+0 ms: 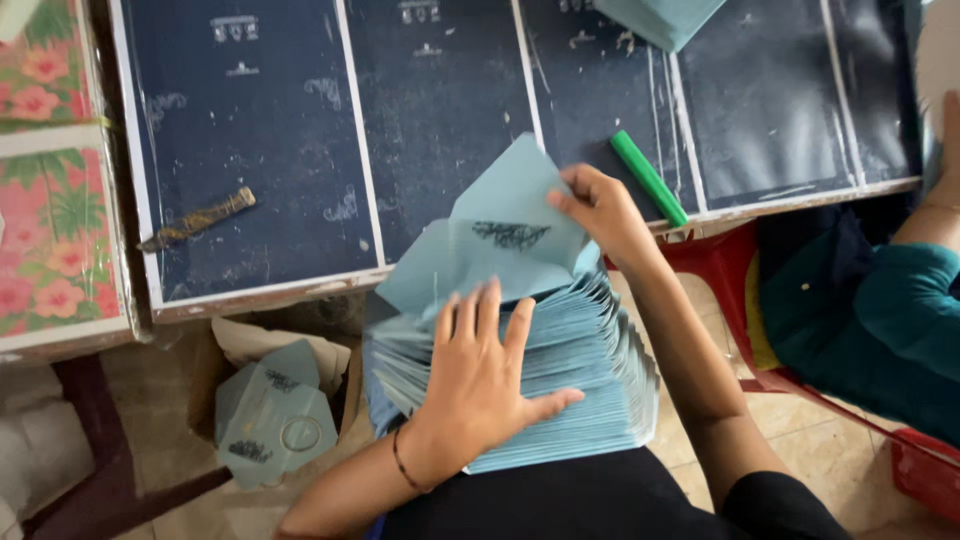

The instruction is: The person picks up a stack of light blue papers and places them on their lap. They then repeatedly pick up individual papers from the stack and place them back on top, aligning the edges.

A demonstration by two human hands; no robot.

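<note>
- The left hand lies palm down, fingers spread and pointing toward 12 o'clock, thumb stuck out toward 3 o'clock.
- Its forearm runs back toward 7 o'clock, with a thin band around the wrist.
- The right hand sits at 1 o'clock from the left, fingers pinched together toward 9 o'clock.
- Its forearm stretches back toward 5 o'clock, bare to the elbow.

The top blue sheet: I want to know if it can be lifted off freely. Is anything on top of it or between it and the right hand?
Nothing visible. The right hand already pinches the upper edge of the top blue sheet, which is raised off the stack. The left hand lies flat on the stack below it, not on the raised sheet.
</note>
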